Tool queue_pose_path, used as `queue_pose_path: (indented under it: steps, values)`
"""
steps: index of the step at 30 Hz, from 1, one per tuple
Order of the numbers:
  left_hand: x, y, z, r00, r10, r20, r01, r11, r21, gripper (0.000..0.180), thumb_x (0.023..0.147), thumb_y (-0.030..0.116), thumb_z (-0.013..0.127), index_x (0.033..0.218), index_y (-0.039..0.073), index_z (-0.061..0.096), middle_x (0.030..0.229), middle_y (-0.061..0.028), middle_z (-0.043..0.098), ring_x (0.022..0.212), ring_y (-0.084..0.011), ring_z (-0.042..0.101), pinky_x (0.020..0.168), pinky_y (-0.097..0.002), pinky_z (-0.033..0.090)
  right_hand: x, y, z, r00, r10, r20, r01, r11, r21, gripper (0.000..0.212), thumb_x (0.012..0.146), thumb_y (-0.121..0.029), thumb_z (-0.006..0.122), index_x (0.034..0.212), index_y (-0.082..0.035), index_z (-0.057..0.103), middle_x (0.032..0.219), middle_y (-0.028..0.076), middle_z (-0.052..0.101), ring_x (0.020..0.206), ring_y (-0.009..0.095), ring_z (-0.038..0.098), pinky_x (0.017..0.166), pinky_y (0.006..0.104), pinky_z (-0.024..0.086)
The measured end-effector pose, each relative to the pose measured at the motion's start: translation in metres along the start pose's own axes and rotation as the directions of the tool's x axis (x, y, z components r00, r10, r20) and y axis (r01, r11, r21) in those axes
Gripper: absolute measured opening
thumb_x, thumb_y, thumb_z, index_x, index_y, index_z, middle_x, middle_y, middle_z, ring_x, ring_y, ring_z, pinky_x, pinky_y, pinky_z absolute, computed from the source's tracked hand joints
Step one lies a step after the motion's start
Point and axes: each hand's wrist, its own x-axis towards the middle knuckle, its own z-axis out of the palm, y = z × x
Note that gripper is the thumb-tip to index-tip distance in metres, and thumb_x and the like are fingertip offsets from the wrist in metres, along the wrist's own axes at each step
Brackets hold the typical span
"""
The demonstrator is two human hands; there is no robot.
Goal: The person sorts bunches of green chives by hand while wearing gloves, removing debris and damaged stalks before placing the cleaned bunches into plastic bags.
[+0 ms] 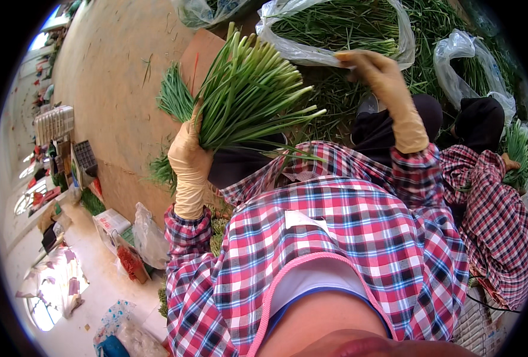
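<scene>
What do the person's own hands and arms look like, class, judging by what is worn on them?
The left hand and right hand wear thin, pale yellowish gloves, wrinkled and reaching past the wrists. The sleeves are plaid in pinkish red, navy, light blue and white. The right fingertips are blurred.

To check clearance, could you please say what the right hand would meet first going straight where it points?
Probably the near rim of the plastic bag beside the right hand, though depth is unclear.

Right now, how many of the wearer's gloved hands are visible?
2: the left hand grips a bunch of green stalks; the right hand, blurred, is by a clear plastic bag.
</scene>
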Motion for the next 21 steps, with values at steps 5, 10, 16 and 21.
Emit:
queue_pose_path:
  steps: [5,10,16,21]
  values:
    - [0.003,0.005,-0.003,0.998,-0.059,0.03,0.059,0.998,0.007,0.087,0.069,0.014,0.08,0.146,0.024,0.041,0.097,-0.0071,0.067,0.081,-0.0282,0.066,0.068,-0.0356,0.053,-0.004,-0.015,0.077,0.961,0.132,0.243,-0.209,0.921,0.328,0.03,0.087,-0.018,0.073,0.11,0.0,0.066,0.098,0.006,0.069,0.091,0.01,0.063,0.084,0.0251,0.05]
    - [-0.004,0.0,0.002,0.98,-0.198,0.013,0.198,0.975,-0.099,0.088,0.071,0.014,0.08,0.148,0.023,0.037,0.102,-0.0072,0.068,0.084,-0.0285,0.068,0.07,-0.036,0.054,-0.026,-0.027,0.081,0.96,-0.013,0.28,-0.035,0.986,0.165,0.023,0.082,-0.013,0.075,0.101,-0.001,0.071,0.091,0.003,0.069,0.084,0.009,0.062,0.076,0.024,0.051]
    - [0.001,0.004,0.002,0.982,-0.186,0.031,0.188,0.978,-0.092,0.088,0.07,0.011,0.08,0.148,0.018,0.039,0.11,-0.009,0.069,0.093,-0.0243,0.069,0.076,-0.0322,0.054,-0.032,-0.012,0.089,0.997,-0.034,0.065,0.035,0.999,-0.012,0.032,0.081,-0.024,0.079,0.103,-0.001,0.072,0.092,0.009,0.069,0.083,0.014,0.066,0.075,0.027,0.053]
    - [0.003,0.0,0.004,0.998,-0.062,0.027,0.061,0.998,0.02,0.089,0.068,0.01,0.082,0.147,0.018,0.041,0.111,-0.0091,0.068,0.093,-0.0234,0.069,0.077,-0.0319,0.054,-0.021,-0.003,0.091,0.98,0.102,0.17,-0.141,0.96,0.243,0.028,0.08,-0.018,0.079,0.101,-0.001,0.073,0.097,0.006,0.067,0.088,0.013,0.065,0.076,0.0257,0.053]
